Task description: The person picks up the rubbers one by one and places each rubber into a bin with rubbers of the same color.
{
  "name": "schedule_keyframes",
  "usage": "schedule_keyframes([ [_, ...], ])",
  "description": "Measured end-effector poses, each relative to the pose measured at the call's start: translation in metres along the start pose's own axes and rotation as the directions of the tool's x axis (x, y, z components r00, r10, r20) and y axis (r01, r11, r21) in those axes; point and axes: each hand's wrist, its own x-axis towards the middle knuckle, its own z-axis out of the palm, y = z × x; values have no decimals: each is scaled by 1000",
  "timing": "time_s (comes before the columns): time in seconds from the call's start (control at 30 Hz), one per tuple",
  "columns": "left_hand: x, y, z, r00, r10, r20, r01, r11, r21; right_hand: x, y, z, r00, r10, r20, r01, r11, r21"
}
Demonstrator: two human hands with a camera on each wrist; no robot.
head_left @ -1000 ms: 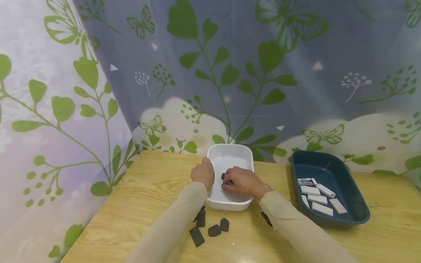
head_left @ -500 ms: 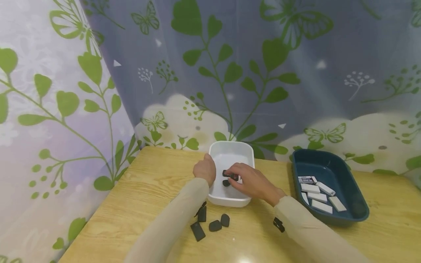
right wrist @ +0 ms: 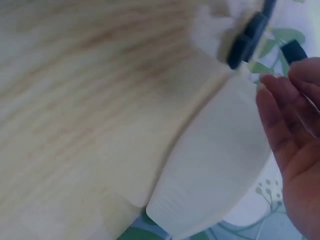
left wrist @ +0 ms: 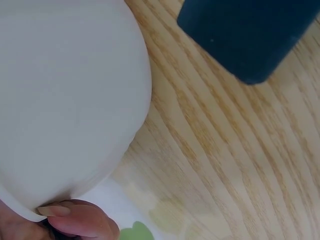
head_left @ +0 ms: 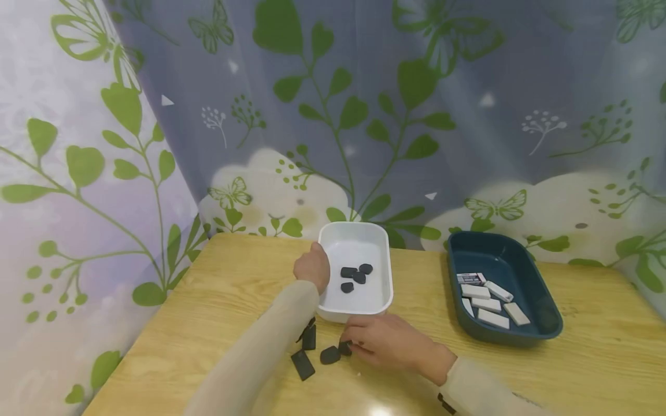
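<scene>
My left hand (head_left: 312, 268) grips the left rim of a white plastic tub (head_left: 356, 245); in the left wrist view, the thumb (left wrist: 82, 218) lies against the tub's edge. Several small black pieces (head_left: 359, 278), some rectangular and some rounded, lie inside the tub. In front of it, my right hand (head_left: 392, 344) pinches a small black rounded piece (head_left: 344, 348) at the table. The right wrist view shows a dark piece (right wrist: 294, 51) at the fingertips. Beside it on the table lie another rounded black piece (head_left: 330, 355) and black rectangular pieces (head_left: 303, 365).
A dark blue tub (head_left: 546, 300) stands to the right, with several white eraser-like blocks (head_left: 493, 318) inside, one with a printed label. The wooden table (head_left: 250, 271) backs onto a patterned cloth (head_left: 374, 162) with leaves and butterflies.
My right hand has let go of black pieces inside the white tub and moved toward me, down to a rounded piece on the table. The left hand stays on the rim.
</scene>
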Motion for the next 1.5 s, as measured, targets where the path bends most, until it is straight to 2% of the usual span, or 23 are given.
schedule_keyframes([
  [0.13, -1, 0, 4, 1000, 1, 17, -1, 1000, -13, -2, -7, 10, 985, 83, 148, -79, 996, -35],
  [0.23, -1, 0, 5, 1000, -5, 12, 5, 1000, -15, 0, -12, 14, 973, 115, 200, -99, 991, -86],
  [0.37, 1, -1, 3, 1000, -12, 4, 12, 1000, -6, 4, -14, 15, 965, 149, 217, -125, 985, -122],
  [0.6, 3, -2, 1, 1000, -16, 24, 16, 1000, -6, 6, -11, 17, 961, 174, 216, -167, 985, -51],
  [0.77, 1, -4, -1, 1000, -18, 18, 18, 1000, 5, 6, -13, 16, 963, 183, 200, -173, 983, -66],
  [0.83, 0, -4, 0, 1000, -21, 20, 21, 1000, 9, 4, -15, 11, 961, 190, 203, -190, 982, -16],
  [0.93, 0, -3, -1, 999, -19, 35, 19, 1000, 10, 1, -12, -6, 955, 200, 219, -236, 959, 157],
  [1.03, -1, -1, -2, 999, -18, 36, 18, 1000, 11, 2, -1, -26, 965, 194, 177, -240, 924, 297],
  [1.1, -1, -1, -2, 999, -23, 24, 22, 1000, 14, 4, 12, -36, 972, 202, 123, -232, 913, 334],
  [1.2, -1, 0, 0, 1000, -22, 0, 22, 1000, 8, 9, 35, -43, 966, 253, 58, -258, 913, 317],
  [1.3, -1, 0, 1, 1000, -19, -14, 19, 1000, 1, 15, 58, -41, 954, 297, 34, -296, 919, 260],
  [1.5, -2, -1, 2, 999, -21, -25, 21, 999, 25, 24, 89, -25, 944, 322, 71, -330, 924, 194],
])
